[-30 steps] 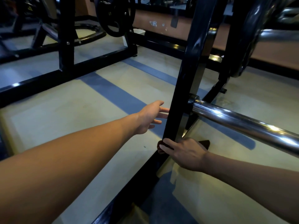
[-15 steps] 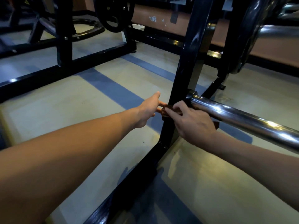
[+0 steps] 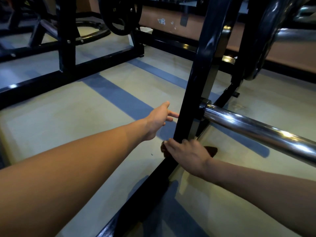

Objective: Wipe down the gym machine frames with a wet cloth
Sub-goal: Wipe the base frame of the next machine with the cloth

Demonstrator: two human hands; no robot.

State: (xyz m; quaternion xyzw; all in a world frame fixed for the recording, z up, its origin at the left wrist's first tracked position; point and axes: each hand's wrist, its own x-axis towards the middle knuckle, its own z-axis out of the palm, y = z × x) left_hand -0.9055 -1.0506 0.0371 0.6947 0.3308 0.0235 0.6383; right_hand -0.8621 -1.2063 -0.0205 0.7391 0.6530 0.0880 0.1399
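Note:
A black upright post (image 3: pixel 200 69) of the gym machine frame rises in the middle of the view from a black floor rail (image 3: pixel 153 182). My right hand (image 3: pixel 186 155) wraps a dark brown cloth (image 3: pixel 211 150) round the post near its foot; the cloth shows at the fingertips and behind the hand. My left hand (image 3: pixel 159 119) reaches out left of the post at mid height, fingers straight, fingertips close to the post's left face.
A chrome bar (image 3: pixel 256 132) sticks out of the post toward the lower right. A black weight plate (image 3: pixel 120 14) hangs on another black frame (image 3: pixel 66 48) at the back left. A large plate (image 3: pixel 266 38) hangs at the upper right. Pale floor with blue stripes lies around.
My right hand slid the cloth up the post to the chrome bar's height, then back down to the post's foot. My left hand stayed beside the post.

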